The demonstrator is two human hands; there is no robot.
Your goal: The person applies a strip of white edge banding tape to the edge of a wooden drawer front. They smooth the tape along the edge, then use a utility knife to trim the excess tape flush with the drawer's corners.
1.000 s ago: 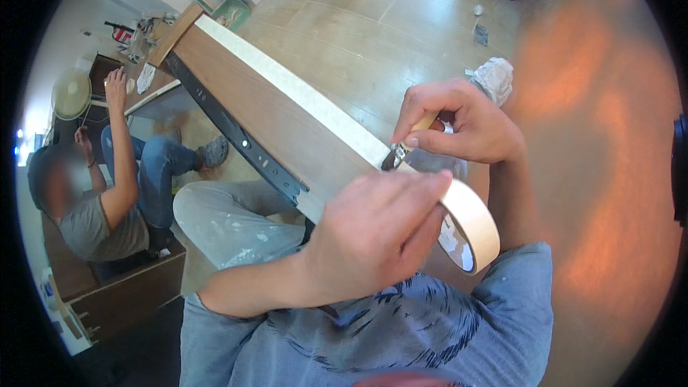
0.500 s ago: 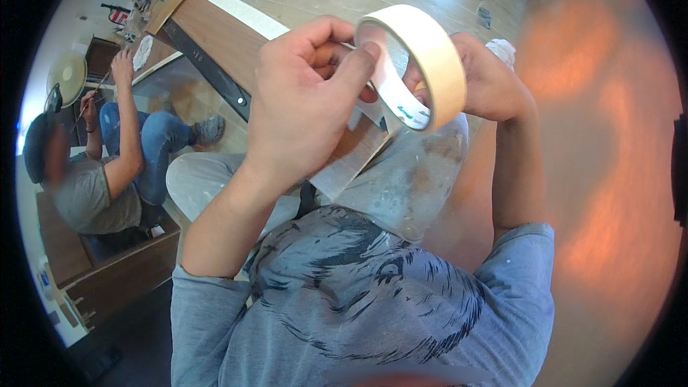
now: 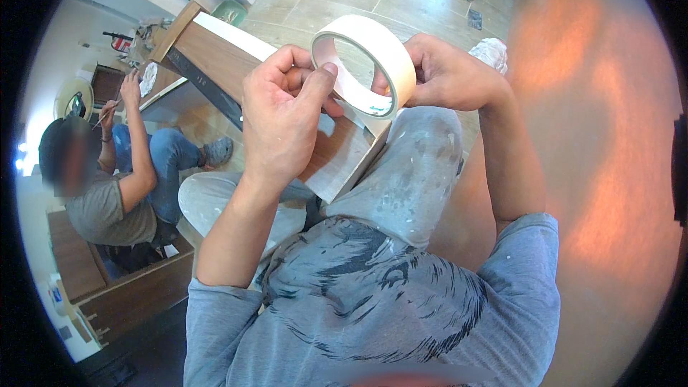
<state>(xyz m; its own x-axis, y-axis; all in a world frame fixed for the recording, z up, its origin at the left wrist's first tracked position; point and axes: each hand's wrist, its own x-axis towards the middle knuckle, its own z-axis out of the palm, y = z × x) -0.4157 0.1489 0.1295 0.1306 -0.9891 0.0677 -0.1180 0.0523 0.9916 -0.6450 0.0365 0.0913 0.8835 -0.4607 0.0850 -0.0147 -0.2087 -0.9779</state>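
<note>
A wide roll of cream masking tape [image 3: 396, 64] is held up between my hands, tilted so its white inner ring shows. My left hand [image 3: 283, 118] grips the left side of the ring, its thumb on the inner wall and its fingers curled. On the opposite side my right hand [image 3: 451, 75] holds the roll, some of its fingertips hidden behind the tape. Below the roll, a long brown wooden drawer part [image 3: 229, 63] with a pale edge and a dark metal runner [image 3: 204, 82] slants down to my lap.
At left a co-worker [image 3: 115, 204] sits holding a thin stick-like thing in both hands. A large, smooth brown surface [image 3: 588, 172] fills the right side. Behind lies a tiled floor [image 3: 322, 0] with a white crumpled cloth [image 3: 489, 54]. Wooden furniture parts [image 3: 136, 283] stand at lower left.
Both hands and the tape roll have moved left and turned slightly, staying together. The view has shifted a little, so the co-worker appears farther right.
</note>
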